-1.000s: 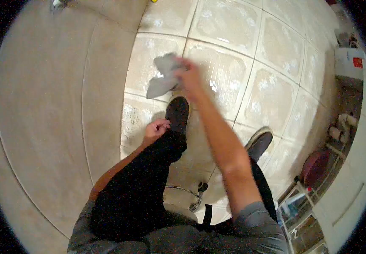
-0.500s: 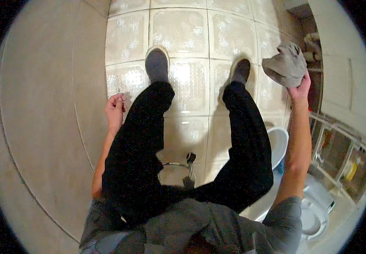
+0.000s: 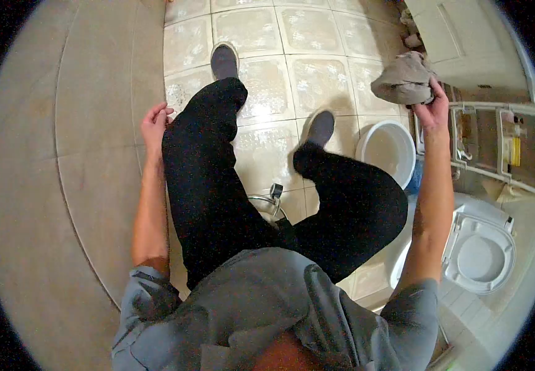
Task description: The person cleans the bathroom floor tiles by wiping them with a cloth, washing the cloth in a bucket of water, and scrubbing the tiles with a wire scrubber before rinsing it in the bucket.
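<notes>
Half curled, with nothing seen in its grasp, the left hand (image 3: 154, 123) is held well to the left of the white bucket (image 3: 408, 148), and between hand and bucket the tiled floor (image 3: 267, 93) is stood on by two dark shoes, the left shoe (image 3: 224, 62) farther from the bucket and the right shoe (image 3: 321, 128) near it. Just beyond the bucket's far rim a bunched grey cloth (image 3: 403, 80) is gripped at its near right edge by the closed fingers of the right hand (image 3: 433, 111). To the right of the bucket, nearer the body, a white toilet seat (image 3: 481, 227) is seen.
</notes>
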